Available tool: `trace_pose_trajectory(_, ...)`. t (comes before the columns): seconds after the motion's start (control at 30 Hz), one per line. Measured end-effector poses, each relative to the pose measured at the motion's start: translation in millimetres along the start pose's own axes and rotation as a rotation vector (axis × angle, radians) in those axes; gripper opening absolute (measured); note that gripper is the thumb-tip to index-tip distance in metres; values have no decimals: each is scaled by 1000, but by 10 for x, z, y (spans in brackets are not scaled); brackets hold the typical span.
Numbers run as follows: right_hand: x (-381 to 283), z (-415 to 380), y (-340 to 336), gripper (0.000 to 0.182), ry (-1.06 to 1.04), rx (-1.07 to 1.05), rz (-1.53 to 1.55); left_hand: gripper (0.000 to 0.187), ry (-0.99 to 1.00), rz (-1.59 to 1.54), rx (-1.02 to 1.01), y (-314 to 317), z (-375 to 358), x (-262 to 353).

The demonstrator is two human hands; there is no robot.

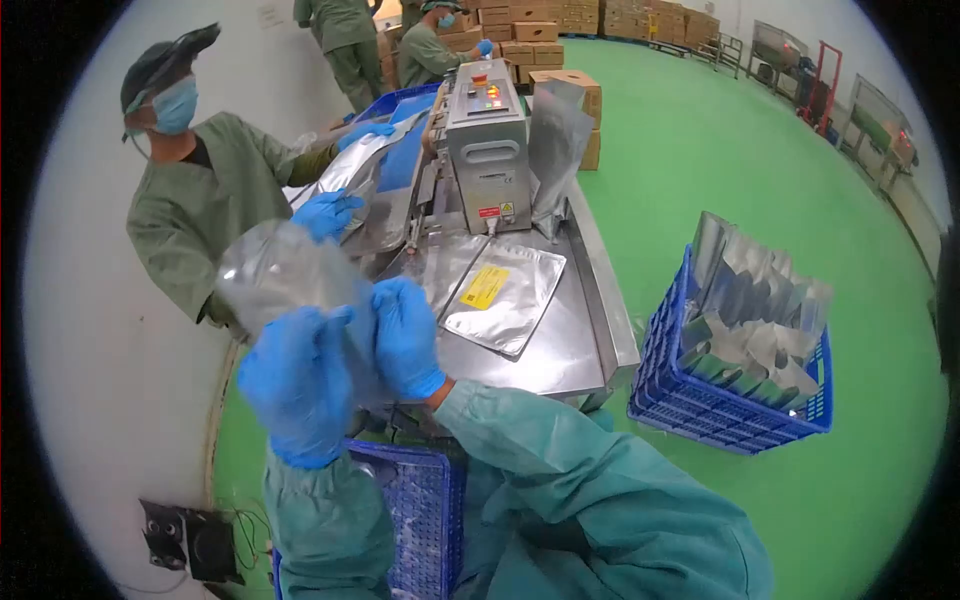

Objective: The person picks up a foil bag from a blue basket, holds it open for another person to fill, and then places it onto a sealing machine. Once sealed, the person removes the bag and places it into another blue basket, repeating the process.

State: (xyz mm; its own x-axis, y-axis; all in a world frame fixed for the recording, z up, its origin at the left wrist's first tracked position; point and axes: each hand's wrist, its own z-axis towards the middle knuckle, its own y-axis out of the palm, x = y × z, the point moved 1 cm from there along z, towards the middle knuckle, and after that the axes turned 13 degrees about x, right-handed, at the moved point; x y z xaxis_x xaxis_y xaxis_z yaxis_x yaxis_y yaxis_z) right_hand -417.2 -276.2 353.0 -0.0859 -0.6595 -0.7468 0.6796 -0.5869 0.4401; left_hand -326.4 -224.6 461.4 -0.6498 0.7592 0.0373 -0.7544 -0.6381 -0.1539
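My left hand (300,385), in a blue glove, is closed on the near edge of a clear plastic bag (285,270). My right hand (405,338), also gloved, pinches the same bag at its right side. The bag is smeared by motion. Just right of my right hand, a silver pouch with a yellow label (505,297) lies flat on the steel table (560,368). Behind it stands a steel sealing machine (487,150) with a lit red display. Another silver pouch (560,145) stands upright against the machine's right side.
A co-worker (215,190) at the left holds a silver pouch (365,175) over the machine's belt. A blue crate (725,425) of silver pouches stands on the floor at right. Another blue crate (420,520) is below my arms. Cartons (530,45) are stacked behind.
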Motion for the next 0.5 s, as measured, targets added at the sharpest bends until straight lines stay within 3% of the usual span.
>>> trace_pose_trajectory(0.17, 680, 52, -298, 13, -282, -57, -347, 12, -196, -18, -165, 462, -617, -424)
trace_pose_trajectory(0.23, 608, 139, -315, 19, -182, -21, -282, 25, -441, -321, 42, 494, -703, -511)
trace_pose_trajectory(0.27, 608, 139, -286, 19, -184, -42, -261, 25, -437, -297, 60, 528, -768, -639)
trace_pose_trajectory(0.33, 629, 92, -301, 20, -9, 15, -176, 36, -649, -383, 463, 610, -977, -945)
trace_pose_trajectory(0.37, 594, 84, -283, 20, -21, 32, -171, 36, -776, -448, 454, 696, -1114, -1122)
trace_pose_trajectory(0.43, 525, 95, -286, 17, 85, 10, -37, 36, -1042, -581, 15, 889, -1578, -1536)
trace_pose_trajectory(0.5, 595, 78, -289, 9, -64, 1, -111, 36, -1020, -588, -213, 1066, -1887, -1822)
